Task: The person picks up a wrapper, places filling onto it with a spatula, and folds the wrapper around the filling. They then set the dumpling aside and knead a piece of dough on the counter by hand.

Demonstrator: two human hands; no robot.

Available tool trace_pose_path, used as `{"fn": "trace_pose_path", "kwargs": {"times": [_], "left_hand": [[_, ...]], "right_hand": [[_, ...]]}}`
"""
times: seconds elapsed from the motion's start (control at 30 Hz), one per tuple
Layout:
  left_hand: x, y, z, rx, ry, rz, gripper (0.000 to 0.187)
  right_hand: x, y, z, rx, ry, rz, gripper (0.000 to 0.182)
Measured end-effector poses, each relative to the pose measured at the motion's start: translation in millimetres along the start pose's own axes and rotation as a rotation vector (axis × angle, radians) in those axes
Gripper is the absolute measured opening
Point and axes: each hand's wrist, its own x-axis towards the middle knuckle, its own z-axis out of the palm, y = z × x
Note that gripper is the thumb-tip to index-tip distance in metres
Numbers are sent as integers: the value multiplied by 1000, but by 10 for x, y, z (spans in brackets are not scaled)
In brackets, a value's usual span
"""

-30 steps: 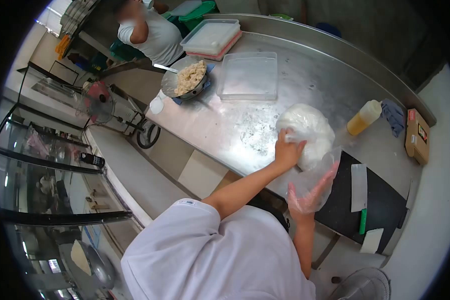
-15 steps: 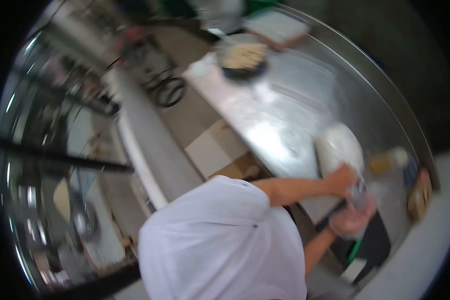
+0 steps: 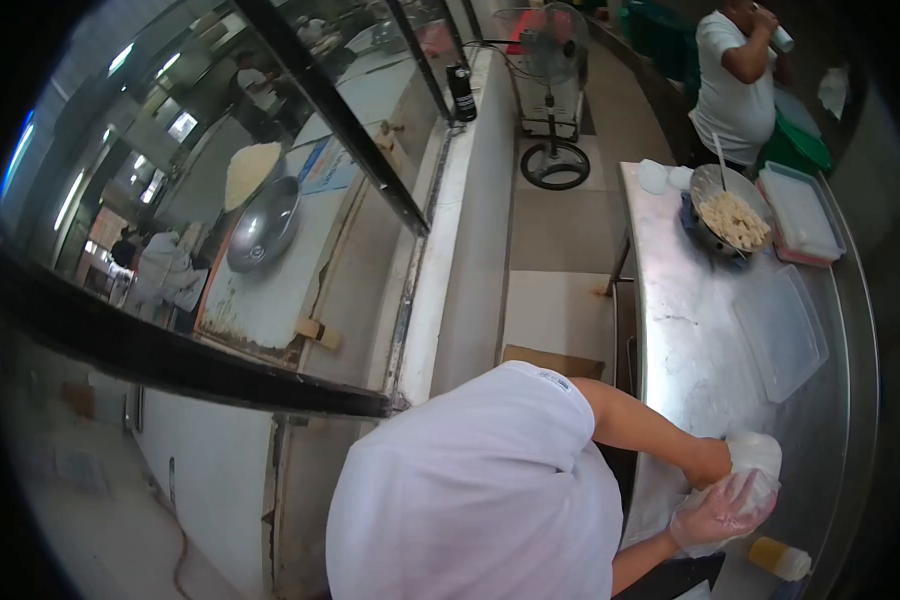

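A full, rounded white bag (image 3: pixel 753 448) rests on the steel table; its plastic looks bunched, and I cannot make out the contents. Closed at the bag's near side is my left hand (image 3: pixel 708 462), bare, its fingers mostly hidden. My right hand (image 3: pixel 725 512), in a clear plastic glove, wraps its fingers over the bag just beside the left one. A small bottle of yellow liquid with a white cap (image 3: pixel 780 558) lies close to the right hand.
On the steel table (image 3: pixel 685 345) are a clear lid (image 3: pixel 782 330), a bowl of pale chunky food (image 3: pixel 735 218) and a white-filled container (image 3: pixel 802 215). Another person (image 3: pixel 735 85) stands beyond it. A framed window (image 3: pixel 370 180) and a fan (image 3: pixel 550 50) are to the left.
The view has swung round and sharpened, so the table now runs down the right side. My gloved right hand has come up from below the left onto the white bag.
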Motion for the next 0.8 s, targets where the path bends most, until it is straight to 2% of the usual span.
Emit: {"fn": "trace_pose_path", "kwargs": {"times": [0.07,0.1,0.13,0.17,0.2,0.27,0.3,0.33,0.37,0.4,0.43,0.47,0.5,0.57,0.63,0.67,0.7,0.73,0.77,0.8], "left_hand": [[-339,235,-641,135,-81,7,22],[-415,311,-669,136,-79,2,22],[-466,381,-675,264,-136,14,22],[-486,433,-652,391,-196,28,22],[-463,407,-430,388,-198,35,22],[-396,369,274,400,-15,65,29],[-425,436,408,469,189,134,33],[-499,582,455,489,396,219,39],[-675,847,135,413,269,166,45],[-686,955,9,218,-19,255,46],[-691,1012,88,216,31,370,40],[-680,983,122,46,310,457,32],[-732,1021,72,-125,65,371,24],[-769,1129,-30,-32,-76,447,17],[-850,1171,-65,36,-204,446,18],[-883,1168,-98,5,-359,327,19],[-940,1107,-160,-5,-367,349,19],[-990,1034,-169,-162,-317,307,22],[-1018,997,-169,-317,-268,259,28],[-1024,999,-174,-322,-272,265,28]], "right_hand": [[42,-69,49,53,-2,-14,70],[69,-88,38,15,-1,-61,72],[92,-109,20,-26,3,-108,73],[106,-128,-2,-29,3,-106,73],[129,-167,-18,-48,-16,-64,69],[153,-175,-82,-49,-44,-11,66],[146,-158,-145,-50,-42,6,66],[120,-190,-224,-243,-49,-80,65],[98,-190,-316,-465,-67,-149,64],[66,-123,-426,-440,-37,-147,62],[109,-197,-459,-470,-49,-182,57],[107,-45,-479,-389,-98,-61,51],[152,21,-501,-253,-207,134,44],[60,324,-596,-154,-411,411,27],[-254,724,-704,-254,-642,728,30],[-399,804,-767,-390,-744,867,33],[-477,847,-771,-517,-858,1009,37],[-605,959,-798,-525,-844,1018,37],[-750,1082,-837,-674,-1000,887,42],[-787,1101,-880,-819,-1157,744,46]]}}
